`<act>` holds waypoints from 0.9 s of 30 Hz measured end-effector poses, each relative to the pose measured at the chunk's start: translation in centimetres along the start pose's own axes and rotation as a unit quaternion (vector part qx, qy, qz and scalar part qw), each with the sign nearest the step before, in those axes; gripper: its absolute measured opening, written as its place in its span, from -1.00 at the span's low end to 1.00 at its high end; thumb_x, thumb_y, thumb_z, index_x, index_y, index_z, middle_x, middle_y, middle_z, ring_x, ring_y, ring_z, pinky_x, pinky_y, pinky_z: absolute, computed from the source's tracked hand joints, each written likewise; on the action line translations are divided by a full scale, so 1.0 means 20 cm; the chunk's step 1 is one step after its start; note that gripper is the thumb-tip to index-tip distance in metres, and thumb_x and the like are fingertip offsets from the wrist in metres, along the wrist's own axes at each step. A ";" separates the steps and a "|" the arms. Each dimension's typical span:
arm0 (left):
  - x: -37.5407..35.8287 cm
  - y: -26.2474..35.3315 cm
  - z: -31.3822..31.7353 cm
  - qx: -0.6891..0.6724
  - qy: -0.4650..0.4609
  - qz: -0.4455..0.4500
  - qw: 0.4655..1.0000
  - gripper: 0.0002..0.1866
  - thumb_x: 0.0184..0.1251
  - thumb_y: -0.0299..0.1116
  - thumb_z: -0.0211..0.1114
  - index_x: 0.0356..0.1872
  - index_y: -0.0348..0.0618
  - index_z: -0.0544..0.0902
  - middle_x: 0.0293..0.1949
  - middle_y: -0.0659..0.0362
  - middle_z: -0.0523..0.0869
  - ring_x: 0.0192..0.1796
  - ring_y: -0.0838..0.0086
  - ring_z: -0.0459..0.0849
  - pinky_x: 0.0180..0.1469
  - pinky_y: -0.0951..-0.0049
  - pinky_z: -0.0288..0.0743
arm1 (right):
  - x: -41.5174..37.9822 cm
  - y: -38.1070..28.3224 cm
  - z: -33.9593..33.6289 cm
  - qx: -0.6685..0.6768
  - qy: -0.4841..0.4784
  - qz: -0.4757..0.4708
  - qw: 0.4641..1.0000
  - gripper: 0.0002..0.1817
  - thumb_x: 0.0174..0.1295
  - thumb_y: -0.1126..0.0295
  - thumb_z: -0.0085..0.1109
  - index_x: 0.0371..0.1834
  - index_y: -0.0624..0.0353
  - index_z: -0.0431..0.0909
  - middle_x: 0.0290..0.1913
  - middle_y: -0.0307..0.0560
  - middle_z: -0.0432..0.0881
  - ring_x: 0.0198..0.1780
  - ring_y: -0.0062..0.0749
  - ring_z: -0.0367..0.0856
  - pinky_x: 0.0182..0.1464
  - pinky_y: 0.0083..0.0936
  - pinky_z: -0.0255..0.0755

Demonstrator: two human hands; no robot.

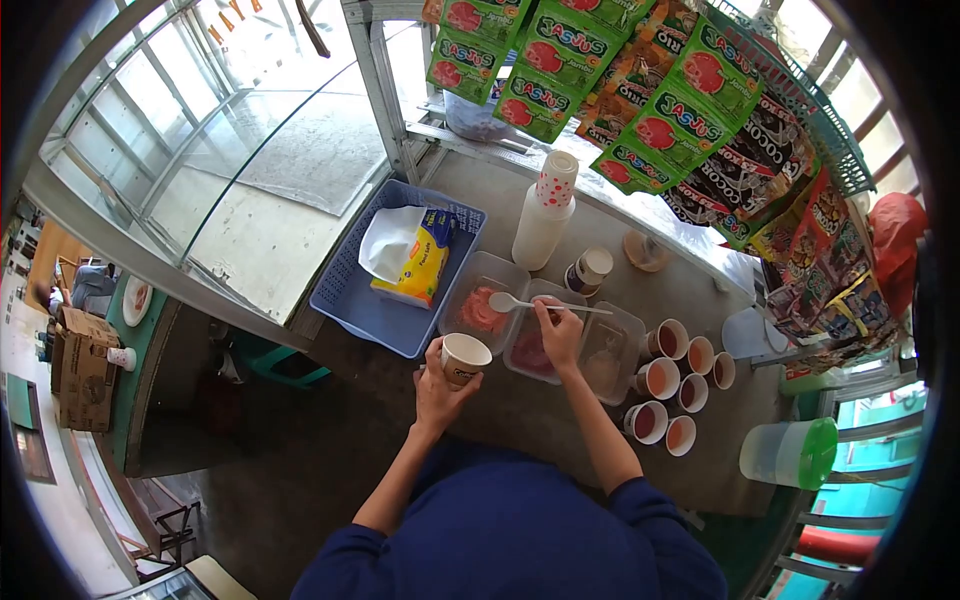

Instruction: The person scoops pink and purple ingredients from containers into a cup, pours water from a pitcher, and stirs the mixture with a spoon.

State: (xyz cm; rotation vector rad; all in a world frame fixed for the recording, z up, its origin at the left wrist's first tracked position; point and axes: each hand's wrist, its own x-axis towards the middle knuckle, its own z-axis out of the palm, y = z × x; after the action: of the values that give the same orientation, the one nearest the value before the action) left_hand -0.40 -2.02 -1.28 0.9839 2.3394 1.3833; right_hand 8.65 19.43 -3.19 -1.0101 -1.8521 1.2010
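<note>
My left hand (438, 392) is wrapped round a paper cup (467, 353) with dark print, its mouth tilted up toward me; the inside looks pale. Pinched in my right hand (560, 338) is a white plastic spoon (504, 302), held level with its bowl over the edge of a clear container of pinkish-red powder (481, 313). Beneath my right hand stands a second container with purplish-pink powder (530, 350). To its right is a third container with pale beige contents (603, 366).
Several paper cups of reddish and orange drink (662, 378) stand at the right, near a green-lidded jug (792, 452). A blue basket (345, 290) holds a yellow packet (425, 262). Behind are a white bottle (543, 230) and stacked cups (590, 270). Drink sachets (570, 50) hang above.
</note>
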 end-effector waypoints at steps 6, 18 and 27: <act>0.01 0.00 0.00 -0.030 0.006 -0.005 1.000 -0.17 0.04 -0.08 0.50 0.27 -0.11 0.22 0.00 -0.02 0.64 0.01 0.05 0.64 0.06 0.13 0.38 | -0.01 0.07 0.04 0.018 -0.001 -0.017 1.000 -0.74 0.24 0.25 0.26 -0.22 0.24 0.72 -0.50 -0.09 0.70 -0.51 -0.64 0.54 -0.39 -0.56 0.42; 0.01 0.01 0.01 -0.001 0.033 0.016 0.999 -0.16 -0.01 -0.05 0.53 0.23 -0.13 0.27 0.02 -0.02 0.60 0.01 0.07 0.63 0.02 0.11 0.45 | -0.03 -0.04 -0.07 0.236 -0.067 0.091 0.965 -0.74 0.31 0.29 0.20 -0.16 0.27 0.70 -0.40 -0.27 0.70 -0.52 -0.73 0.45 -0.44 -0.72 0.33; 0.01 0.00 0.02 0.011 0.020 0.015 1.000 -0.15 -0.01 -0.03 0.53 0.24 -0.14 0.26 0.03 0.00 0.60 0.03 0.10 0.62 0.01 0.10 0.42 | -0.03 -0.07 -0.12 0.294 -0.214 0.124 0.923 -0.77 0.32 0.33 0.17 -0.13 0.26 0.68 -0.36 -0.28 0.68 -0.45 -0.76 0.44 -0.39 -0.75 0.30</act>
State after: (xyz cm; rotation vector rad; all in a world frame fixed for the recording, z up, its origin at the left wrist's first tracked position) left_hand -0.39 -1.55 -1.52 1.0092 2.3833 1.4035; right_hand 10.63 19.36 -1.25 -0.6799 -1.5172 2.1067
